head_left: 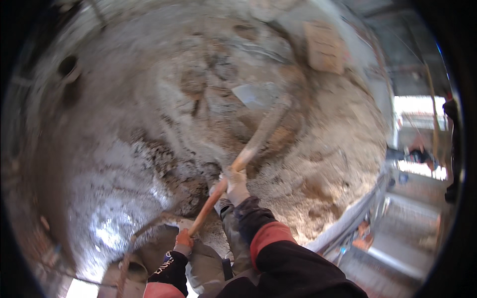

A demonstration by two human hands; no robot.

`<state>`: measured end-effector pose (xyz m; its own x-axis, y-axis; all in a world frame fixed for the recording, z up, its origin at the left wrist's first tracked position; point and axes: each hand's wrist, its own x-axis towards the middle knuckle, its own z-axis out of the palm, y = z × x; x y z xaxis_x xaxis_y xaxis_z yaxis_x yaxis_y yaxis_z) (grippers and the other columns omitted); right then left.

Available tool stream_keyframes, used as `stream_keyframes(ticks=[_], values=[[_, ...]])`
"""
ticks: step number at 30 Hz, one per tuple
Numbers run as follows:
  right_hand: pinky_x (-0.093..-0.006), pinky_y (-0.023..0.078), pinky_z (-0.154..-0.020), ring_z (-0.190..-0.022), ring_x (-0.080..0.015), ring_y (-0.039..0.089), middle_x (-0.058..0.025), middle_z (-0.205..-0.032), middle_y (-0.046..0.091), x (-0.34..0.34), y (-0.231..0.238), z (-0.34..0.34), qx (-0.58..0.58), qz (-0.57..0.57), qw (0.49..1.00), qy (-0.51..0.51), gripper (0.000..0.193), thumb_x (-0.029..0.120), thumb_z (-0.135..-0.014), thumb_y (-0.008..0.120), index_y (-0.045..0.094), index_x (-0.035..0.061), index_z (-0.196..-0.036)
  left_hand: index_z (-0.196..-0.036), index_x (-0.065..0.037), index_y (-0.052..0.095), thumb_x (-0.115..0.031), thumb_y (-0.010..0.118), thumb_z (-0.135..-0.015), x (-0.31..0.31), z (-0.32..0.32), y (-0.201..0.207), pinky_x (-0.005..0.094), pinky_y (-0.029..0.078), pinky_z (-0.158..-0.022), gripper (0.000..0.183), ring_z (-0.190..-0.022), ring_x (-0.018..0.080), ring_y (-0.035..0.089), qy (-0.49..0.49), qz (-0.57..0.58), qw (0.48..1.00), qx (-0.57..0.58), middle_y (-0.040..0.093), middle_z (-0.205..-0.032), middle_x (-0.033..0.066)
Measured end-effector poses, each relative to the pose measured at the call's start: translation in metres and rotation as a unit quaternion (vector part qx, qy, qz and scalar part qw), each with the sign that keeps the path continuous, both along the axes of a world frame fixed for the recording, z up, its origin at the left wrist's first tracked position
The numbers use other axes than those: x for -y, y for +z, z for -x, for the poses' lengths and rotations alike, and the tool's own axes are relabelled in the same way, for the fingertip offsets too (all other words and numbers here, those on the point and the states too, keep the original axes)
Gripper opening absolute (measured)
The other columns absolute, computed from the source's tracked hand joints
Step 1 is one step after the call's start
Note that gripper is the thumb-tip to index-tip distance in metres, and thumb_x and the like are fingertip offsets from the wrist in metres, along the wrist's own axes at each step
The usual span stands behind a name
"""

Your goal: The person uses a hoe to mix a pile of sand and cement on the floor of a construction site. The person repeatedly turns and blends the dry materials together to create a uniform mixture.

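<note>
Both my hands grip a long wooden tool handle (pixel 214 197) that slants up and to the right. My right hand (pixel 235 186), in a pale glove, is closed around its middle. Closed on its lower end is my left hand (pixel 184 239), in an orange-and-grey glove. Grey powder or mortar coats the upper shaft. Beside its far end lies a pale flat piece (pixel 254 96); I cannot tell whether it is the tool's blade. Under the tool spread wet grey mix (pixel 174 169) and dry sandy material (pixel 338 129).
A brown paper sack (pixel 324 47) lies at the far right of the heap. A bucket-like container (pixel 134 270) and a thin bent bar stand near my left arm. A dark-mouthed round vessel (pixel 68 67) is far left. Reddish brick-like pieces (pixel 363 237) lie right, beyond a raised pale edge.
</note>
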<state>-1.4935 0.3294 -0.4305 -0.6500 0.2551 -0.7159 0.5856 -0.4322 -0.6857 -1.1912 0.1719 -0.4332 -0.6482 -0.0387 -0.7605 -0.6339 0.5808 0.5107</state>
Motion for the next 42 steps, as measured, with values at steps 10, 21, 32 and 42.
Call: stream_keyframes(ticks=[10,21,32,42], values=[[-0.0297,0.045,-0.053,-0.062,-0.0139,0.052,0.0005,-0.077,0.05,0.157,-0.037,-0.016,-0.032,0.094,0.959,0.267,0.039,0.006,-0.077,0.068,0.046,0.0124,-0.108,-0.109,-0.005,0.044,-0.024,0.062,-0.077,-0.002,-0.039,0.024,0.049,0.045,-0.081,0.042,-0.094,0.0432,0.056,0.231,0.01,0.971,0.057,0.059,-0.098,0.0234],[-0.0398,0.046,-0.071,-0.082,-0.0264,0.063,-0.0141,-0.1,0.06,0.302,-0.103,-0.031,0.045,-0.285,0.731,0.619,0.031,0.033,-0.09,0.056,0.045,0.007,-0.103,-0.1,-0.001,0.046,-0.028,0.064,-0.078,0.012,0.047,0.021,0.0474,0.048,-0.069,0.04,-0.082,0.0447,0.06,0.46,-0.035,0.887,-0.003,0.061,-0.083,0.0255],[-0.0347,0.047,-0.053,-0.056,-0.0222,0.056,-0.006,-0.071,0.055,0.151,-0.133,-0.196,0.231,0.111,0.816,0.518,0.023,0.023,-0.087,0.06,0.046,0.0061,-0.094,-0.099,0.001,0.043,-0.031,0.062,-0.078,-0.061,-0.063,0.195,0.0508,0.046,-0.072,0.043,-0.086,0.0475,0.058,0.469,-0.079,0.864,0.166,0.059,-0.087,0.03],[-0.0302,0.045,-0.051,-0.055,-0.0159,0.056,-0.0041,-0.063,0.055,0.101,-0.053,-0.173,0.258,0.087,0.803,0.53,0.022,0.023,-0.084,0.068,0.058,0.0047,-0.079,-0.129,0.006,0.033,-0.037,0.064,-0.079,0.004,-0.014,0.271,0.0438,0.043,-0.091,0.072,-0.11,0.0425,0.053,0.348,-0.163,0.916,0.116,0.05,-0.119,0.0315]])
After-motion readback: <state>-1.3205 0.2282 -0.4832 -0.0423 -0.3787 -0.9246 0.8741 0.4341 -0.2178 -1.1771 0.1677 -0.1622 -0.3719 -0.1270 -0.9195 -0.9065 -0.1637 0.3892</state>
